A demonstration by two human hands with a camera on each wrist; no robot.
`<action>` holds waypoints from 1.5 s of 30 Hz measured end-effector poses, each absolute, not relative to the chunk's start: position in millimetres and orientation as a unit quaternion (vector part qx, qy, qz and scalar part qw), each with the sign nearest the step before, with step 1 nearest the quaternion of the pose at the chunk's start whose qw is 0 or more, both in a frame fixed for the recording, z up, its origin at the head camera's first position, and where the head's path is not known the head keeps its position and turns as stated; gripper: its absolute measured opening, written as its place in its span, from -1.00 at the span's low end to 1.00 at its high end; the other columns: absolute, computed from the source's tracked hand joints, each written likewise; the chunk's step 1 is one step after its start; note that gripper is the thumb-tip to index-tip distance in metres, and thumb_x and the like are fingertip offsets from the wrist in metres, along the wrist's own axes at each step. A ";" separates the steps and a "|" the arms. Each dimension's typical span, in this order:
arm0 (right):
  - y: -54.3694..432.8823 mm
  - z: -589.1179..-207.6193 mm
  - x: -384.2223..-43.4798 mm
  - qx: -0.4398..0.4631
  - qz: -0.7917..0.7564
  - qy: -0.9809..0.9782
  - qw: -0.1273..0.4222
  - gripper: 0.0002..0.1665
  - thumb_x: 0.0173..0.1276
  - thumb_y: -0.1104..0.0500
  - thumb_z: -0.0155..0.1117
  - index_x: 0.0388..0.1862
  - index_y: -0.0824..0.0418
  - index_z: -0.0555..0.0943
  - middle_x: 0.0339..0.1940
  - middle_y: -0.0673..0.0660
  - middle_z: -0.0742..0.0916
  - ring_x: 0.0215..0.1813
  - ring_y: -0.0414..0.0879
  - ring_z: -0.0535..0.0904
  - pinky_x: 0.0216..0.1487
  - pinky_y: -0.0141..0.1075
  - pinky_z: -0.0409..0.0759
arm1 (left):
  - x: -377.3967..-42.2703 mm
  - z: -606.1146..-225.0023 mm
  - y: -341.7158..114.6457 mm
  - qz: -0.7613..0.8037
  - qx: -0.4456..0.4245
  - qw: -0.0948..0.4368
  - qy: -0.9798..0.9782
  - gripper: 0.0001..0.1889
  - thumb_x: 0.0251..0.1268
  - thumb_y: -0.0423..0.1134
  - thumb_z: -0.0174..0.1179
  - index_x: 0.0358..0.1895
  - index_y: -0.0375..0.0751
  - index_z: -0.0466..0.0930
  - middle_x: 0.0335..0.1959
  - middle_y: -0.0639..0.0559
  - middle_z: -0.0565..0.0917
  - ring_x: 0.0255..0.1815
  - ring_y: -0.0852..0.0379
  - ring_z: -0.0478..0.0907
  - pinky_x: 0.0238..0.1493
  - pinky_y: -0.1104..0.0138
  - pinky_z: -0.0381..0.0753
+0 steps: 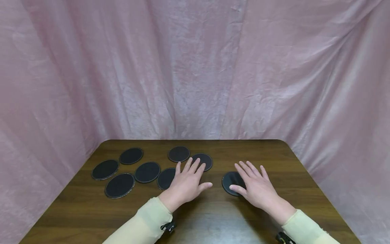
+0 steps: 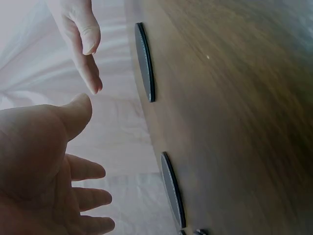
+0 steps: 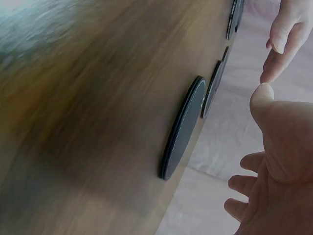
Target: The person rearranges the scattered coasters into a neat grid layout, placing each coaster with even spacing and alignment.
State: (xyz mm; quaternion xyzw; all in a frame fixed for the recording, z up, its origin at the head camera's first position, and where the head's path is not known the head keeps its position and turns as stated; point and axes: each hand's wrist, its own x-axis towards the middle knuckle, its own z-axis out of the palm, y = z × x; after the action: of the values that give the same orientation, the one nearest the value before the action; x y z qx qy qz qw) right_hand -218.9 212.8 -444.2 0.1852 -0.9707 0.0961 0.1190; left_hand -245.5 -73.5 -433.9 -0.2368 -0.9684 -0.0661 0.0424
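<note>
My left hand (image 1: 186, 184) is held over the table with its fingers spread and straight, holding nothing. Beneath it a black round coaster (image 1: 166, 179) is partly hidden, and another coaster (image 1: 203, 162) lies just past its fingertips. To the right, my right hand (image 1: 257, 188) hovers palm down, fingers straight, above a lone coaster (image 1: 228, 183). In the right wrist view that coaster (image 3: 186, 129) has a stitched rim and a thick edge; whether it is more than one layer I cannot tell. Both wrist views show a gap between palm and tabletop.
More black coasters lie flat on the left of the wooden table (image 1: 207, 220): a back-left one (image 1: 131, 156), a far-left one (image 1: 105, 169), a front one (image 1: 120, 185), a middle one (image 1: 147, 172) and a back-centre one (image 1: 178, 154). A pink curtain (image 1: 195, 67) hangs behind the table.
</note>
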 end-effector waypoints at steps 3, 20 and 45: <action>216.7 -445.6 -218.2 0.182 0.100 -0.971 0.116 0.03 0.58 -0.40 0.30 0.76 0.17 0.35 0.71 0.27 0.44 0.73 0.32 0.24 0.59 0.50 0.05 | -247.1 -435.6 -69.1 -0.071 -0.235 0.035 -0.969 -0.11 0.61 0.44 0.09 0.75 -0.04 0.31 0.79 -0.14 0.19 0.81 -0.27 0.01 0.61 -0.45 0.00; 235.8 -450.6 -213.9 0.165 0.105 -0.976 0.097 0.03 0.58 -0.38 0.32 0.76 0.20 0.35 0.70 0.30 0.45 0.72 0.34 0.24 0.58 0.53 0.03 | -249.0 -450.3 -41.5 -0.100 -0.243 0.021 -0.965 -0.11 0.59 0.44 0.11 0.71 -0.10 0.37 0.78 -0.13 0.21 0.80 -0.26 0.02 0.61 -0.43 0.04; 249.1 -458.8 -217.5 0.166 0.115 -0.978 0.049 0.11 0.50 -0.44 0.36 0.73 0.24 0.37 0.66 0.35 0.48 0.67 0.41 0.32 0.52 0.57 0.13 | -259.9 -457.5 -9.8 -0.099 -0.259 -0.006 -0.961 -0.05 0.48 0.47 0.25 0.70 -0.10 0.40 0.75 -0.10 0.29 0.79 -0.23 0.09 0.63 -0.37 0.07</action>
State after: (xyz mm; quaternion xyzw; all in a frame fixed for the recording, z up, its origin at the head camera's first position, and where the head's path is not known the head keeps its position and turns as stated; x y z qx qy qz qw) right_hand -217.5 249.1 -458.8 0.1659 -0.9781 0.1153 0.0491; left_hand -259.9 -9.8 -457.5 -0.2590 -0.9608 -0.0987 -0.0064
